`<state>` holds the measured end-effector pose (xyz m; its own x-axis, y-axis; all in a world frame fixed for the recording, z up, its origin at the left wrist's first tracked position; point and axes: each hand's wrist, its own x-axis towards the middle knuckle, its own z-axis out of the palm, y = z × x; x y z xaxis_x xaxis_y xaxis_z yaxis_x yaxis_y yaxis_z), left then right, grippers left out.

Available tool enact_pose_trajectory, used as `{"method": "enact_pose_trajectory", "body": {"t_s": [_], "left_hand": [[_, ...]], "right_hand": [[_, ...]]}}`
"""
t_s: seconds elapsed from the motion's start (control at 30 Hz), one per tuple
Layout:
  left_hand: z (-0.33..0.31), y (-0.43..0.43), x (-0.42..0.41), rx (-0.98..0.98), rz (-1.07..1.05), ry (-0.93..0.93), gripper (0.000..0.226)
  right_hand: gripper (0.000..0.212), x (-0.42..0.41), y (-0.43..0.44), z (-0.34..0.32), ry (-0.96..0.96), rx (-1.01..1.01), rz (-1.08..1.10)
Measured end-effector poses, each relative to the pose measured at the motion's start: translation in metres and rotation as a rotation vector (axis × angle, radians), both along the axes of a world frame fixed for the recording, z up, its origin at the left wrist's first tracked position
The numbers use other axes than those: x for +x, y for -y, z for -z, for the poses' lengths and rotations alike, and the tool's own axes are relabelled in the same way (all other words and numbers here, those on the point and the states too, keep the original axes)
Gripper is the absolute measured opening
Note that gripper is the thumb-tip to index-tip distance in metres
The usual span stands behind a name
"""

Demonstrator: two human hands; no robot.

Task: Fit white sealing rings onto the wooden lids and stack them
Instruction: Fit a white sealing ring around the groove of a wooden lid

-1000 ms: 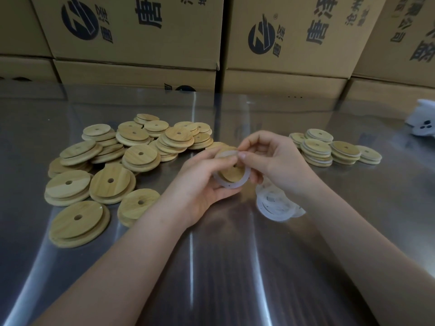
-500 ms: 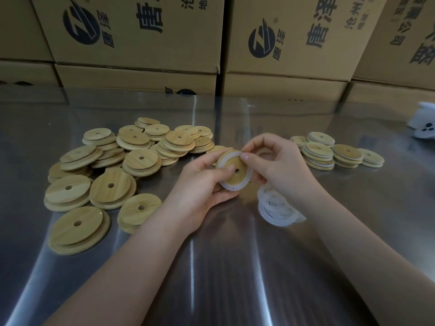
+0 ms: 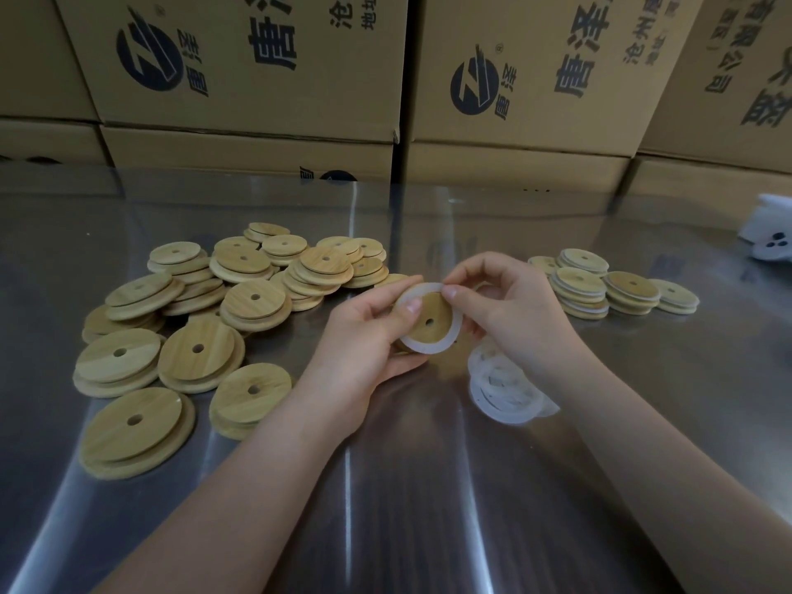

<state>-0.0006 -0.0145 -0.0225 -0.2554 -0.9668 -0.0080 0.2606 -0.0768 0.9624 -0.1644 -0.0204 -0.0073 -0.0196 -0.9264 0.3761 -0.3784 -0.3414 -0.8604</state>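
Left hand [image 3: 368, 336] gripping a wooden lid [image 3: 430, 321] above the steel table [image 3: 407, 508], right hand [image 3: 510, 306] pinching the white ring [image 3: 422, 347] around its rim, loose lids [image 3: 193, 319] left, loose rings [image 3: 505, 388] just beside, ringed lids [image 3: 608, 287] stacked right

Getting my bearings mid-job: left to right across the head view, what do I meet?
Heap of bare round wooden lids → left hand → held wooden lid with white sealing ring → right hand → short stacks of ringed wooden lids → white object at right edge.
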Motion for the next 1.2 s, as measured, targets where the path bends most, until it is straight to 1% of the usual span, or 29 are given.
{"method": "enact_pose_trajectory", "body": {"t_s": [0.07,0.2,0.37,0.53,0.67,0.8,0.93,1.2], "left_hand": [[0.0009,-0.0002,-0.0003,-0.048,-0.033,0.021,0.030],[0.0022,-0.0011,-0.0027,-0.216,-0.113,0.097,0.034],[0.0031,-0.0029,-0.0043,-0.365,-0.178,0.179,0.033],[0.0034,-0.0030,-0.0055,-0.370,-0.207,0.187,0.027],[0.0061,-0.0016,-0.0046,-0.371,-0.202,0.175,0.028],[0.0074,-0.0006,-0.0039,-0.414,-0.209,0.211,0.027],[0.0060,-0.0011,-0.0042,-0.431,-0.190,0.251,0.033],[0.0067,0.0012,-0.0022,-0.382,-0.244,0.191,0.027]], "right_hand": [[0.018,-0.0002,0.0004,0.0002,-0.007,0.007,0.005],[0.025,-0.0001,0.0008,0.0002,-0.039,-0.008,0.007],[0.026,-0.0007,-0.0003,-0.0017,-0.047,-0.018,-0.017],[0.022,-0.0023,-0.0018,-0.0038,-0.013,-0.029,-0.047],[0.016,-0.0028,-0.0017,-0.0032,-0.012,-0.030,-0.057],[0.020,-0.0032,-0.0011,-0.0027,-0.026,-0.026,-0.057],[0.019,-0.0036,-0.0019,-0.0029,-0.012,-0.030,-0.070],[0.026,-0.0017,-0.0027,-0.0028,-0.005,0.002,-0.126]]}}
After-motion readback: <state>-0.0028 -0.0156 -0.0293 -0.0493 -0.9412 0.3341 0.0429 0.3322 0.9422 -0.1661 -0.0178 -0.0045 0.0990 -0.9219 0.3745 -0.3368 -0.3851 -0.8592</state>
